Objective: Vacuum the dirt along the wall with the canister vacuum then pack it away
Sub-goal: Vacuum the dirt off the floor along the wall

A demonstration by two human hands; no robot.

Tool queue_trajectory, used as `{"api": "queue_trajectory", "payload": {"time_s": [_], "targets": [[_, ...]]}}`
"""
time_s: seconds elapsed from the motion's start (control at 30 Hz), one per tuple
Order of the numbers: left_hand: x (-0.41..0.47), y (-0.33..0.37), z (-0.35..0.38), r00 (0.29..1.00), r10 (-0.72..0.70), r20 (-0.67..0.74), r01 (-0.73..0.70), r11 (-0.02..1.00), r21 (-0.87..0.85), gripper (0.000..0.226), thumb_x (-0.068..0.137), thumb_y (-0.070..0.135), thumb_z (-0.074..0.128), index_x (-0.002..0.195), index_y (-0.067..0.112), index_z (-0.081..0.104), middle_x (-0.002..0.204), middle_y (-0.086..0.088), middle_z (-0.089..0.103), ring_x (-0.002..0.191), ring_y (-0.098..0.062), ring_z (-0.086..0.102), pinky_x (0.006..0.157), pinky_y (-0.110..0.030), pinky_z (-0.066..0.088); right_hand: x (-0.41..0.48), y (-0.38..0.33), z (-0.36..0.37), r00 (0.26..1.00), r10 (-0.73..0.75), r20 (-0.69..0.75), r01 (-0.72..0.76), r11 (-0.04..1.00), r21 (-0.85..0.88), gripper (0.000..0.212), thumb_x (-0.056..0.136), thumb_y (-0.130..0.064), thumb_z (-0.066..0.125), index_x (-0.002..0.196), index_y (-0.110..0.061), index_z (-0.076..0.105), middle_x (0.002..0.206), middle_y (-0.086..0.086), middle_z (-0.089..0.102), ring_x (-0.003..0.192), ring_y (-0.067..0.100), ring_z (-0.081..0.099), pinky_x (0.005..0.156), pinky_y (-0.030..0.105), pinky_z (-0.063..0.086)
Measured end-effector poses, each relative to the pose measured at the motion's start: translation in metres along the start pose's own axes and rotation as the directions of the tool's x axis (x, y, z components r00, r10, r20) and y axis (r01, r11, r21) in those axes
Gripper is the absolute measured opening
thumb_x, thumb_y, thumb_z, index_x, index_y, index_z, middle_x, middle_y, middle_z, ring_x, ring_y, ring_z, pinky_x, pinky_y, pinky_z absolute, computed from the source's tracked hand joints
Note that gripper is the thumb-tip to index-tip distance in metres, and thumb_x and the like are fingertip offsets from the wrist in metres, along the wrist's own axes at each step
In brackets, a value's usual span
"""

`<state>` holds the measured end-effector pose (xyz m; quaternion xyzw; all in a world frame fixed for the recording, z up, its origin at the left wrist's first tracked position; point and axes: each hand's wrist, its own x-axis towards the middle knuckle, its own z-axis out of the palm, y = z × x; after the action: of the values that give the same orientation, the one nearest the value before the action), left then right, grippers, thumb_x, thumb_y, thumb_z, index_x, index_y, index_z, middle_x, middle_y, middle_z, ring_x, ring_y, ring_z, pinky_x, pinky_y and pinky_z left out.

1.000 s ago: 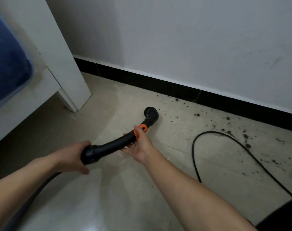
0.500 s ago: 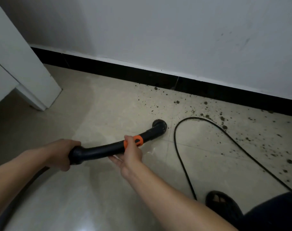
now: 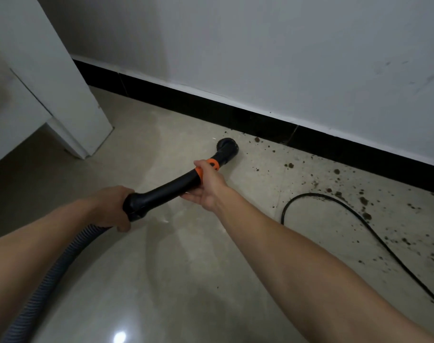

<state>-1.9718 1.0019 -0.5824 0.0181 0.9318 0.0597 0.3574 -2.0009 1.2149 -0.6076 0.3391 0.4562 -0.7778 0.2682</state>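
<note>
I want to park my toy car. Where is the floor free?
Free: the floor between the white cabinet and the wand, and the shiny patch between the grey hose and the right forearm. Crowded: right of the nozzle along the skirting, where dirt and the black cord lie.

Left hand (image 3: 109, 209) fist-grips rear end of wand (image 3: 166, 191), forearm in from 8 o'clock. Right hand (image 3: 208, 188) holds wand farther toward 1 o'clock, thumb on top, fingers underneath, arm extended from 5 o'clock.

vacuum wand (image 3: 169, 189): black, orange collar (image 3: 215, 165), brush head (image 3: 228, 147) down near wall (image 3: 285, 58) | dirt (image 3: 364, 201): dark crumbs scattered along wall
</note>
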Motion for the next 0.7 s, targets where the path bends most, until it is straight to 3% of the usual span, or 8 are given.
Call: {"api": "queue_trajectory", "payload": {"time_s": [0.23,0.37,0.7], "targets": [[0.044,0.022,-0.022,0.995,0.037,-0.087,-0.041,0.999,-0.034,0.048,0.059,0.014,0.082,0.098,0.023,0.056,0.09,0.0,0.06,0.08,-0.019,0.058,0.061,-0.025,0.04,0.032,-0.037,-0.009,0.997,-0.066,-0.049,0.065,0.998,-0.013,0.027,0.091,-0.03,0.065,0.105,-0.012,0.051,0.112,0.018,0.065,0.095,0.033,0.069,0.063,0.046,0.059],[0.057,0.029,-0.022,0.997,0.025,-0.076,-0.031,0.996,-0.08,0.049,0.058,0.014,0.083,0.097,0.023,0.055,0.083,0.005,0.056,0.076,-0.017,0.056,0.053,-0.025,0.038,0.041,-0.05,-0.013,0.996,-0.074,-0.057,0.071,0.997,-0.04,0.034,0.091,-0.03,0.064,0.117,-0.012,0.05,0.112,0.017,0.066,0.093,0.032,0.07,0.063,0.045,0.06],[0.034,0.002,-0.011,0.997,-0.062,-0.046,0.051,0.978,-0.201,0.052,0.058,0.014,0.083,0.105,0.022,0.06,0.094,0.002,0.064,0.083,-0.017,0.06,0.063,-0.024,0.043,0.027,-0.048,0.027,0.999,-0.049,0.013,0.051,0.976,-0.212,0.031,0.094,-0.03,0.061,0.116,-0.013,0.045,0.1,0.015,0.062,0.085,0.032,0.066,0.068,0.045,0.057]]}}
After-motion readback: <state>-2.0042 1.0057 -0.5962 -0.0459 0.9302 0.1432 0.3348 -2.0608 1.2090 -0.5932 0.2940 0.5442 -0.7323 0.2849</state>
